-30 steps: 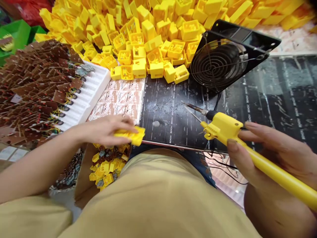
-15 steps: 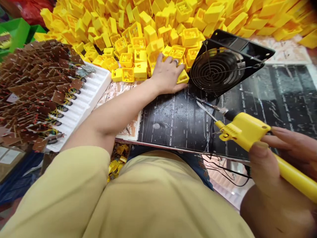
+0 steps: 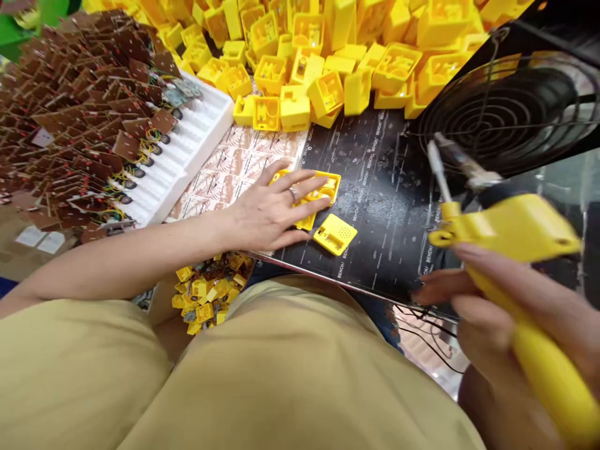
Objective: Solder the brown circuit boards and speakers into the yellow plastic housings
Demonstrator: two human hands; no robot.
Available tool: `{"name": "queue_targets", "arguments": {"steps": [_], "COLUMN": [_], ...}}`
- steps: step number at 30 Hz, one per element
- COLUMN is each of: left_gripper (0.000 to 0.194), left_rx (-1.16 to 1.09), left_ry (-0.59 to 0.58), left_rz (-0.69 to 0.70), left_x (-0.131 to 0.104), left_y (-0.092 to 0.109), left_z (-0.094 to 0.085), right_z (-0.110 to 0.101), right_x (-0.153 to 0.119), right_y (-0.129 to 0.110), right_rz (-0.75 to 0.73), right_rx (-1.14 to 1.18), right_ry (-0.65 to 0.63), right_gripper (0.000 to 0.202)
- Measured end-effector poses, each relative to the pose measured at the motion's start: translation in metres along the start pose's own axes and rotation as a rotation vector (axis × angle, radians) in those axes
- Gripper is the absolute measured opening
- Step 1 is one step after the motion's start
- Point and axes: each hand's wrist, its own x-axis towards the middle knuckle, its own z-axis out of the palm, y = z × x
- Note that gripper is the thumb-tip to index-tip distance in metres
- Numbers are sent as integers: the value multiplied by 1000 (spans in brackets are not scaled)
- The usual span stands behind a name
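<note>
My left hand (image 3: 274,209) lies over a few small yellow plastic cases (image 3: 332,182) at the left part of the black bench mat (image 3: 379,187), its fingers spread across them. Beside its fingertips sits a yellow case (image 3: 335,235) with a speaker grille and a slot. At the right, my right hand (image 3: 497,300) is wrapped round the yellow handle of a soldering iron (image 3: 548,369). A yellow attachment (image 3: 515,228) sits on the iron, with a thin tube beside the metal tip. The tip points toward the black fan.
A heap of yellow cases (image 3: 295,106) lies at the back. The black fan (image 3: 487,119) stands at the back right. Brown circuit boards (image 3: 84,112) are piled by a white foam tray (image 3: 201,125) on the left. More yellow parts (image 3: 213,290) lie below the table edge.
My left hand has come from the heap toward the table's front edge, and several yellow cases now lie under and beside it. The view has shifted, and the soldering iron appears closer to the fan.
</note>
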Motion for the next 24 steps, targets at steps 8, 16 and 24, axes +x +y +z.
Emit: {"name": "queue_targets", "arguments": {"steps": [8, 16, 24], "left_gripper": [60, 59, 69], "left_rx": [19, -6, -212], "left_ry": [109, 99, -314], "left_rz": [-143, -229, -141], "left_x": [-26, -12, -22], "left_y": [-2, 24, 10], "left_z": [10, 3, -30], "right_z": [86, 77, 73], "right_x": [22, 13, 11], "right_y": [-9, -23, 6], "right_rz": [-381, -167, -190], "right_rx": [-16, 35, -38], "right_ry": [-49, 120, 103], "right_gripper": [27, 23, 39]}}
